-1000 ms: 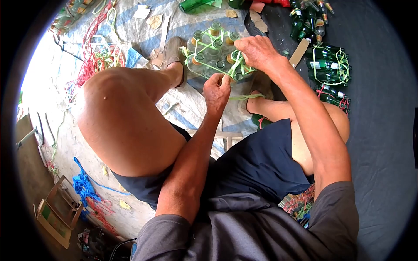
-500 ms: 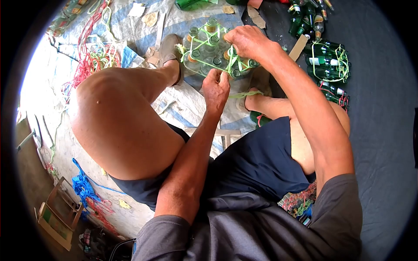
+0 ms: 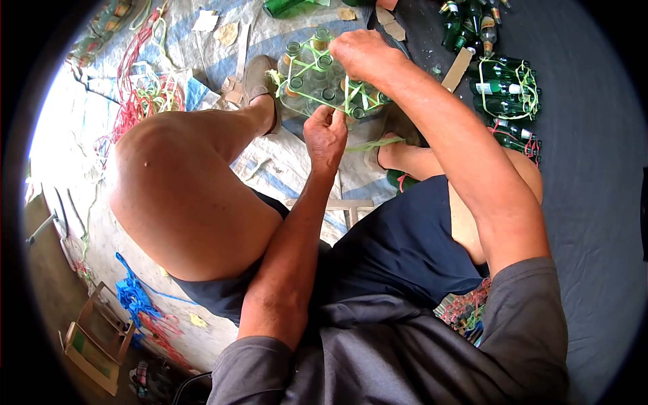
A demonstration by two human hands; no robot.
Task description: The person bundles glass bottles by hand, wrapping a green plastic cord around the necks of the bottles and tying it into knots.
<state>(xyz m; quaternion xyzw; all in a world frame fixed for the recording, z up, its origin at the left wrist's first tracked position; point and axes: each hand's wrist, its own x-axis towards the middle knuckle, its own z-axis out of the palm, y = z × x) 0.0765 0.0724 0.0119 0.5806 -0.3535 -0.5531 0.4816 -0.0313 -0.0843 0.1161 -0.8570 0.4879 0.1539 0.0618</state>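
Note:
Between my feet stands a bundle of clear glass bottles [image 3: 307, 104], upright, with green plastic twine [image 3: 346, 94] strung around and across their necks. My left hand [image 3: 325, 138] is at the near side of the bundle, thumb and fingers pinched on the twine. Over the far right part, my right hand [image 3: 364, 57] is closed against the bottle necks, back of the hand upward. Its fingertips are largely hidden, so what it grips cannot be made out. A loose green twine tail [image 3: 371, 144] trails out to the right of my left hand.
Tied green bottles [image 3: 503, 88] lie at the right, with more green bottles [image 3: 462, 30] beyond. A cardboard strip [image 3: 459, 69] lies beside them. Tangled pink and green twine [image 3: 145, 94] is on the left of the sheet. Blue plastic [image 3: 135, 293] lies at lower left, near a wooden frame [image 3: 94, 347].
My right hand has shifted left and slightly up over the bundle. My left hand stays pinched at the near side, while the whole view has moved slightly.

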